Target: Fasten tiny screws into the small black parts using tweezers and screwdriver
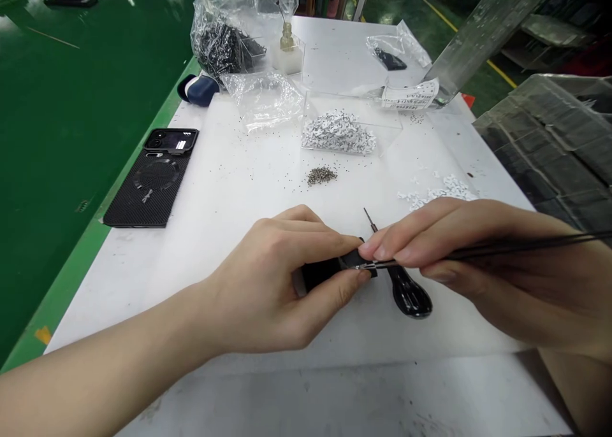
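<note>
My left hand (pixel 268 278) pinches a small black piece (pixel 354 259), possibly a phone-case part, between thumb and fingers. My right hand (pixel 444 258) holds long black tweezers (pixel 507 248), whose tips meet that piece. Below my right fingers, a black-handled precision screwdriver (pixel 406 290) rests with its thin shaft angled up past the piece. Whether it is touching my hands, I cannot tell. Tiny dark screws (pixel 321 176) form a small pile on the white table (pixel 229 195) ahead of my hands.
A clear tray (pixel 351 121) holds white pieces, and more lie scattered at right (pixel 435 193). A carbon-fibre phone case (pixel 146 188), a black phone case (pixel 171 141), a navy case (pixel 199 90), plastic bags (pixel 224 35), and a small bottle (pixel 287 39) stand beyond.
</note>
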### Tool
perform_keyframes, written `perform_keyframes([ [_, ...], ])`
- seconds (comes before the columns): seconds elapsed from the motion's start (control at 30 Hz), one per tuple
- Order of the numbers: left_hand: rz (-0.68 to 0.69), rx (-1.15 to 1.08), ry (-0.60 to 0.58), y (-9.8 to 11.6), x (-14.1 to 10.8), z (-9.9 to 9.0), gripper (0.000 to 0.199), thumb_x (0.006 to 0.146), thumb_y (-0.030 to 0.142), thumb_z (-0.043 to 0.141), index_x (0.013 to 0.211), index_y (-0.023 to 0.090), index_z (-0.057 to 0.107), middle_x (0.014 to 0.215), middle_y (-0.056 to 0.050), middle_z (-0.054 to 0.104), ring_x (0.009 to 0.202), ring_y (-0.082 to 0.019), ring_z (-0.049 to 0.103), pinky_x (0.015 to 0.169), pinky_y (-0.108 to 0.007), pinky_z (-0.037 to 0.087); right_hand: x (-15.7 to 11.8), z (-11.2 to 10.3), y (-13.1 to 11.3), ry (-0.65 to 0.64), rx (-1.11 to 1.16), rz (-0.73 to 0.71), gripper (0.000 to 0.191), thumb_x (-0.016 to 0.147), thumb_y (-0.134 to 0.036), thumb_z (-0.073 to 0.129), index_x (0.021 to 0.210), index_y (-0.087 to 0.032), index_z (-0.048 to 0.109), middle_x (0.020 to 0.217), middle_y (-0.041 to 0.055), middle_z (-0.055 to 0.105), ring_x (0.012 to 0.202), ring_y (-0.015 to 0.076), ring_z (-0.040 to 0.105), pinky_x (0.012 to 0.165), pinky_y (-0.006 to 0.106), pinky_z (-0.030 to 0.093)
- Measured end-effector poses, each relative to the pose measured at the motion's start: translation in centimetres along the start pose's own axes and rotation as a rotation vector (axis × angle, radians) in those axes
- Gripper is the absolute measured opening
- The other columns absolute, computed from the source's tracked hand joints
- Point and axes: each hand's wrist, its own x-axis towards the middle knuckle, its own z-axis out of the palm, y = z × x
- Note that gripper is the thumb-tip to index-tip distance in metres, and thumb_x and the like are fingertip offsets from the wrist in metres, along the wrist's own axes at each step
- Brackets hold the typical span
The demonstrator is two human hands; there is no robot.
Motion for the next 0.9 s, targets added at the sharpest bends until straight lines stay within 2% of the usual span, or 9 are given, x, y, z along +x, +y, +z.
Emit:
perform_keyframes([
  [0.27, -0.019, -0.005, 0.004, 0.12, 0.08, -0.03, 0.025, 0.095, 0.019, 0.06, 0.07, 0.019, 0.061, 0.061, 0.0, 0.063, 0.068, -0.017, 0.066, 0.078, -0.034, 0.055, 0.38, 0.06, -0.02, -0.015, 0.011, 0.001, 0.026, 0.091, -0.007, 0.066, 0.107, -0.026, 0.074, 0.103, 0.0045, 0.078, 0.103, 0.0198, 0.075, 0.093, 0.029, 0.064],
  [0.43, -0.012, 0.018, -0.007, 0.25, 0.21, -0.15, 0.022, 0.095, 0.019, 0.059, 0.074, 0.018, 0.064, 0.066, -0.001, 0.068, 0.067, -0.016, 0.067, 0.078, -0.033, 0.056, 0.25, 0.03, -0.09, -0.019, 0.026, 0.022, 0.024, 0.092, -0.008, 0.066, 0.107, -0.026, 0.074, 0.104, 0.0038, 0.078, 0.104, 0.0179, 0.075, 0.094, 0.026, 0.063],
  [0.9, -0.007, -0.01, -0.03, 0.16, 0.13, -0.14, 0.014, 0.096, 0.017, 0.061, 0.083, 0.015, 0.067, 0.064, 0.0, 0.063, 0.066, -0.015, 0.065, 0.082, -0.034, 0.054, 0.21, -0.04, 0.12, -0.017, 0.019, 0.048, 0.026, 0.091, -0.01, 0.067, 0.106, -0.029, 0.076, 0.104, 0.0041, 0.079, 0.102, 0.0217, 0.075, 0.089, 0.033, 0.064],
])
